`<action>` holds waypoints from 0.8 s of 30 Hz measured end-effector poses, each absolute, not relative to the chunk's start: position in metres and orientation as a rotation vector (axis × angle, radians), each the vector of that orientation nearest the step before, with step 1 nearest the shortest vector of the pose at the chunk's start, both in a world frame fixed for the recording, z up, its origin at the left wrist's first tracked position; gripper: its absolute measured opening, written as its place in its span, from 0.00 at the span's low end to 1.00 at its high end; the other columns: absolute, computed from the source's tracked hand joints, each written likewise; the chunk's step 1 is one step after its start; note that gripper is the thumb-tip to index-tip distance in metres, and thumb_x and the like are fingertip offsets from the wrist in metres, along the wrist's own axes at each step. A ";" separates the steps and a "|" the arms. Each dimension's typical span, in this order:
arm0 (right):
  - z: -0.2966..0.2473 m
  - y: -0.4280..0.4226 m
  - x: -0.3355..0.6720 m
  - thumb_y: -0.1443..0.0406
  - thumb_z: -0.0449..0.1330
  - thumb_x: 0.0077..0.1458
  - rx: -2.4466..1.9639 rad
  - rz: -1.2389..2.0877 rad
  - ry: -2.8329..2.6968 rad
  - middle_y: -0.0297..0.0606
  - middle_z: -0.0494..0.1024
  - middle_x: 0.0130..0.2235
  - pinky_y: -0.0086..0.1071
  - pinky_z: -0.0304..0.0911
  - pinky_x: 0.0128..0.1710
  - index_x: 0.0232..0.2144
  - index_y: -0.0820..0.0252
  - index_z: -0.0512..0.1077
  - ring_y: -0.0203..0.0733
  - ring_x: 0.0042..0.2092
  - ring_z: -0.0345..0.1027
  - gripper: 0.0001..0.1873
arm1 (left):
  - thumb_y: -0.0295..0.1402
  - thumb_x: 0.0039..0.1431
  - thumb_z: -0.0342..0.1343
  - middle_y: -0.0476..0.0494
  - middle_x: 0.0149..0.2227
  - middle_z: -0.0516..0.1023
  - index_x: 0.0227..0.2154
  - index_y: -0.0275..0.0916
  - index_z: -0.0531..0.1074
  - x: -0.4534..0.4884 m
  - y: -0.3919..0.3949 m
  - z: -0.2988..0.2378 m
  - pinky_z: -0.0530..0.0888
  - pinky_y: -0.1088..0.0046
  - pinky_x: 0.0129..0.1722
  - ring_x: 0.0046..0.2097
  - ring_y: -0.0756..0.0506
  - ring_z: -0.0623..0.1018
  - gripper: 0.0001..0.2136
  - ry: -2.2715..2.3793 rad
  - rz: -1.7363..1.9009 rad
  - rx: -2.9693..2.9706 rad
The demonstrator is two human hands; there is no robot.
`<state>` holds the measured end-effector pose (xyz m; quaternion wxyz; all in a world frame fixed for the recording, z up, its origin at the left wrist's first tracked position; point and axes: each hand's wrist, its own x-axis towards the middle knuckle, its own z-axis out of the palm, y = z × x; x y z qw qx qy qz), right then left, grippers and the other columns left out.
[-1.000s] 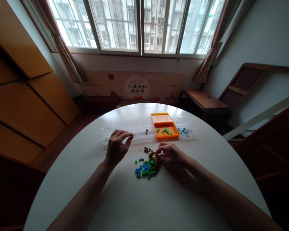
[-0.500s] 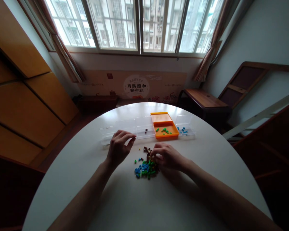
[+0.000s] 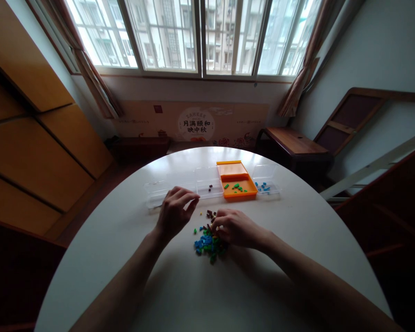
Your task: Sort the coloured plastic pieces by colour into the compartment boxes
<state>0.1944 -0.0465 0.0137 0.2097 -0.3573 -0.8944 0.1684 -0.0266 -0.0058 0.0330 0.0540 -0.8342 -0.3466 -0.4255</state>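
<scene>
A small heap of tiny bricks [image 3: 207, 242] in blue, green, brown and yellow lies on the round white table [image 3: 200, 295]. My right hand [image 3: 232, 227] rests on the heap's right side, its fingertips pinched together among the bricks; what they hold is too small to name. My left hand [image 3: 175, 213] hovers just left of the heap with the fingers curled and slightly apart, holding nothing I can see. Behind the hands stands a row of small boxes: clear ones [image 3: 209, 189], an orange box [image 3: 238, 186] with green bricks, and a clear box [image 3: 267, 186] with blue bricks.
A low wooden table [image 3: 293, 145] and a leaning frame stand at the right beyond the round table. Wooden cabinets line the left wall. Large windows with curtains fill the far wall above a printed board.
My right hand has slid leftward over the heap, and my left hand has shifted slightly right toward it. The boxes have not moved.
</scene>
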 end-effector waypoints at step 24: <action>-0.007 -0.034 0.199 0.65 0.61 0.52 -1.069 1.082 -1.769 0.37 0.80 0.31 0.30 0.65 0.33 0.32 0.62 0.77 0.36 0.31 0.70 0.06 | 0.31 0.55 0.60 0.45 0.33 0.79 0.31 0.41 0.77 -0.019 -0.015 0.035 0.73 0.68 0.37 0.35 0.47 0.76 0.02 -0.976 -0.980 -3.032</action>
